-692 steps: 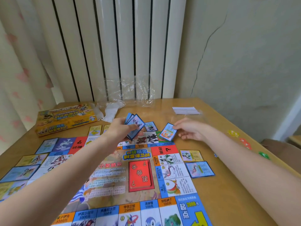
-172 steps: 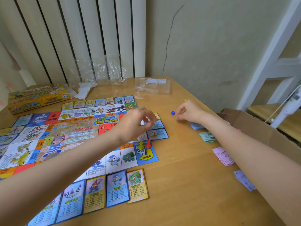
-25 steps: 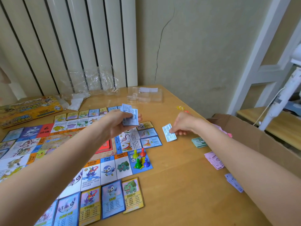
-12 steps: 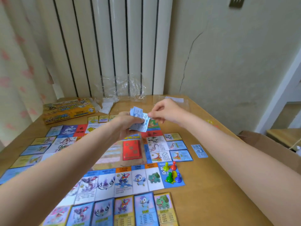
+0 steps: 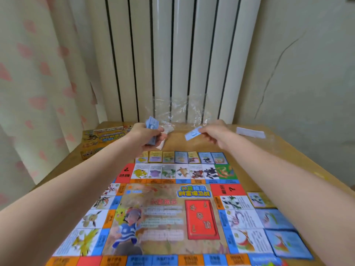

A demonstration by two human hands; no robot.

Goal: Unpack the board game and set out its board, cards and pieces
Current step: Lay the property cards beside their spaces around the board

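Observation:
The colourful game board (image 5: 163, 214) lies flat on the wooden table (image 5: 292, 156). A row of property cards (image 5: 182, 156) lines its far edge, and more cards (image 5: 278, 231) lie along its right edge. A red card stack (image 5: 201, 219) sits in the board's middle. My left hand (image 5: 148, 134) grips a small stack of light blue paper notes (image 5: 151, 124) beyond the board's far edge. My right hand (image 5: 213, 133) pinches a single blue note (image 5: 193, 135) just to the right of it, above the table.
The yellow game box (image 5: 103, 139) stands at the far left of the table. Crumpled clear plastic wrap (image 5: 180, 112) leans against the white radiator, and a clear plastic tray with a white label (image 5: 250, 133) lies far right. A curtain hangs on the left.
My hands have drawn apart: the right hand has pulled one blue note off the stack in my left hand. The view has swung left and both hands reach farther across the board.

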